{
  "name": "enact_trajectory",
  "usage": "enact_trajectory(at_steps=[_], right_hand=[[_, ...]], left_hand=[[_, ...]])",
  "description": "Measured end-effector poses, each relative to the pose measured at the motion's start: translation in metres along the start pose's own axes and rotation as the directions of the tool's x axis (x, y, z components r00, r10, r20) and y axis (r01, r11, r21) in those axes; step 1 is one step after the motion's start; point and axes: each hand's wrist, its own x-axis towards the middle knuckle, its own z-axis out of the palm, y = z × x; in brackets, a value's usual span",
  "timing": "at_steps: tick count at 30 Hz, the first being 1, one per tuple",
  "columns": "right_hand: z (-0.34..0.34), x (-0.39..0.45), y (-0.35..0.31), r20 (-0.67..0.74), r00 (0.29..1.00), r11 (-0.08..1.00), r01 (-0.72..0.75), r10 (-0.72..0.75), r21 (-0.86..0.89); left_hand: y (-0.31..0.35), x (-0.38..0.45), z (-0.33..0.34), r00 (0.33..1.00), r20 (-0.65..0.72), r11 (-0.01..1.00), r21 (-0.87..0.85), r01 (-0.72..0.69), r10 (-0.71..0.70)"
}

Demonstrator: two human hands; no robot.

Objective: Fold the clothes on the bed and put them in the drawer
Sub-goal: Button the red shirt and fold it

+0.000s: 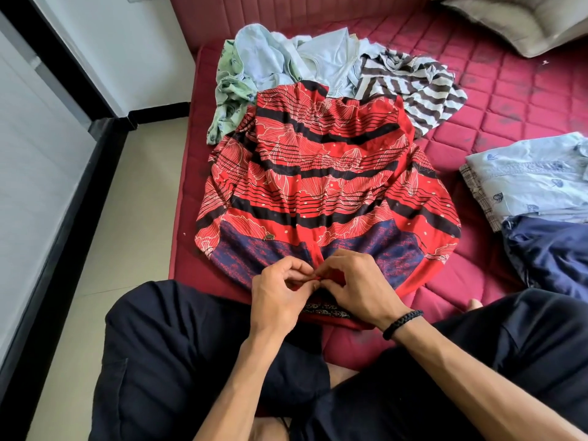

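Red quilted bed: left hand and right hand fingers pinch the red dress at its near edge; unfolded clothes beyond.

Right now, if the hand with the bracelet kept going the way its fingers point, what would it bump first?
Probably the left hand: the right hand points leftward at it, fingertips nearly touching over the red dress.

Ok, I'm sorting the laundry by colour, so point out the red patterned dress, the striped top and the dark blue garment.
red patterned dress (321, 173), head view, middle of the spread cloth.
striped top (423, 90), head view, its crumpled middle.
dark blue garment (550, 253), head view, its upper face.
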Motion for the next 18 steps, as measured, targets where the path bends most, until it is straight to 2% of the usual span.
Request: enact_trajectory(at_steps=[5,9,13,15,18], right_hand=[[-0.0007,-0.0055,-0.0038,-0.091,0.994,0.982,0.037,-0.055,-0.186],[0.0014,-0.0055,-0.0054,-0.126,0.971,0.937,0.157,-0.205,-0.311],[0.0015,-0.0019,-0.0026,-0.103,0.957,0.895,0.211,-0.271,-0.394],[0.0008,-0.0013,-0.0028,-0.079,0.949,0.872,0.244,-0.304,-0.424],[-0.0015,-0.002,-0.0088,-0.059,0.941,0.846,0.271,-0.334,-0.46]], left_hand=[[0.0016,-0.0001,-0.0007,1.0,-0.026,1.0,-0.02,0.01,-0.011],[-0.0018,0.0034,-0.0006,0.991,-0.039,0.979,-0.163,0.122,-0.13],[-0.0053,0.006,-0.0023,0.981,0.009,0.954,-0.231,0.192,-0.195],[-0.0056,0.007,-0.0028,0.983,0.057,0.955,-0.23,0.185,-0.176],[-0.0044,0.0074,-0.0035,0.991,0.108,0.989,-0.118,0.092,-0.079]])
